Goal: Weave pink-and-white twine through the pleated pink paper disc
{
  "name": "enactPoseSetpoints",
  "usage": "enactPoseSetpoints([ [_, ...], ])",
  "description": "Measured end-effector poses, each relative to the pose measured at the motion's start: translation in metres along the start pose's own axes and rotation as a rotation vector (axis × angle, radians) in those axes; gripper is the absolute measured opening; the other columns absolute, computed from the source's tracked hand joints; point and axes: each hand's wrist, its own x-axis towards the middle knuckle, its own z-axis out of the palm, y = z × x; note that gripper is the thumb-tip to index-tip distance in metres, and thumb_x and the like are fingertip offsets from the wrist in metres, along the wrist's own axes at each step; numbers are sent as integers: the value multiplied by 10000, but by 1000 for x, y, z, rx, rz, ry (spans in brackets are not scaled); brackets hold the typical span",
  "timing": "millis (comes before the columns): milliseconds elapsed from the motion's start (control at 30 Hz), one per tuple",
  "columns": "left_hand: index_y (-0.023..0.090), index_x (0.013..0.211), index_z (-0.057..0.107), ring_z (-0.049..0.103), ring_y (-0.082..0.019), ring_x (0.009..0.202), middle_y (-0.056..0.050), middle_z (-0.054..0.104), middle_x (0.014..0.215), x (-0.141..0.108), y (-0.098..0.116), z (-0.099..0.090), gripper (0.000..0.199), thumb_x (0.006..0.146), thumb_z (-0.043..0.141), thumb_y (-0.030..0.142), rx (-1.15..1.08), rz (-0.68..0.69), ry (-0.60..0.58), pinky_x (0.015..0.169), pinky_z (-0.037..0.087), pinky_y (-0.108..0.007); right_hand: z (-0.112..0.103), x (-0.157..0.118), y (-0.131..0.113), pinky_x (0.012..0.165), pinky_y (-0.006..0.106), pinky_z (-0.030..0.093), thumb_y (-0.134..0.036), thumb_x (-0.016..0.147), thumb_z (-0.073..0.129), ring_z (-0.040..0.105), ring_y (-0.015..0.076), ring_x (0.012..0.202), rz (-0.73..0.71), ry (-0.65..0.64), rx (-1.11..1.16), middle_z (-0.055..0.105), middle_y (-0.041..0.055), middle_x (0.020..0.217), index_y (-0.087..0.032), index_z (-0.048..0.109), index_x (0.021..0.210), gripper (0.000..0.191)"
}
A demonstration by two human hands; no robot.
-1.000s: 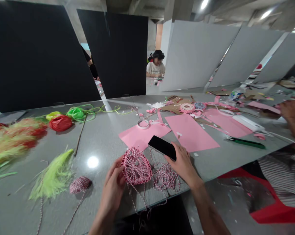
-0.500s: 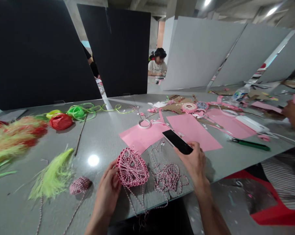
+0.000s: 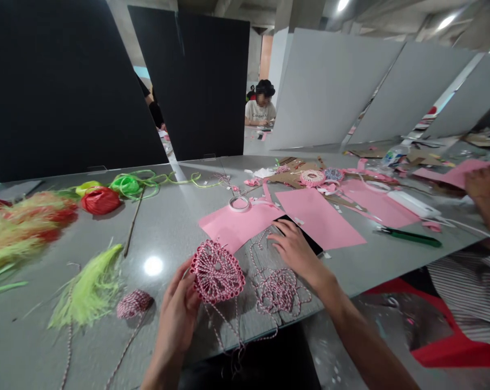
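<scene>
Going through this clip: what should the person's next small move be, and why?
Probably the right hand should leave the phone and gather the loose twine. The left hand is holding the pink woven piece, while the twine lies in a tangle beside it, with strands trailing below.

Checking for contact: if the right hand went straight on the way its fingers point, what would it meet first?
The right hand would probably meet the loose pink-and-white twine first, then the pink paper sheet; depth is unclear here.
</scene>
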Motion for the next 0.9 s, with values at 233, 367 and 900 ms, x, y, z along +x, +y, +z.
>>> enactPoseSetpoints([
  [233,326,1466,677,632,-108,686,-25,795,1038,-3,8,2,731,788,930,423,43,47,-69,585,536,-159,-6,44,11,1096,550,524,-20,941,594,616,349,1236,-255,-159,73,731,165,1205,-181,748,930,223],
  [367,286,1373,747,684,-145,795,-73,803,1206,2,7,1,617,792,916,409,41,37,-65,627,558,-184,-7,45,12,1054,557,538,-98,970,567,644,352,1151,-280,-128,191,722,156,1122,-200,695,937,167],
  [900,311,1396,711,746,-154,871,-77,826,1247,0,4,4,680,770,977,312,101,151,-114,703,593,-196,-5,39,5,638,301,606,-363,1102,538,725,156,652,42,226,742,733,32,921,-234,650,1126,172],
])
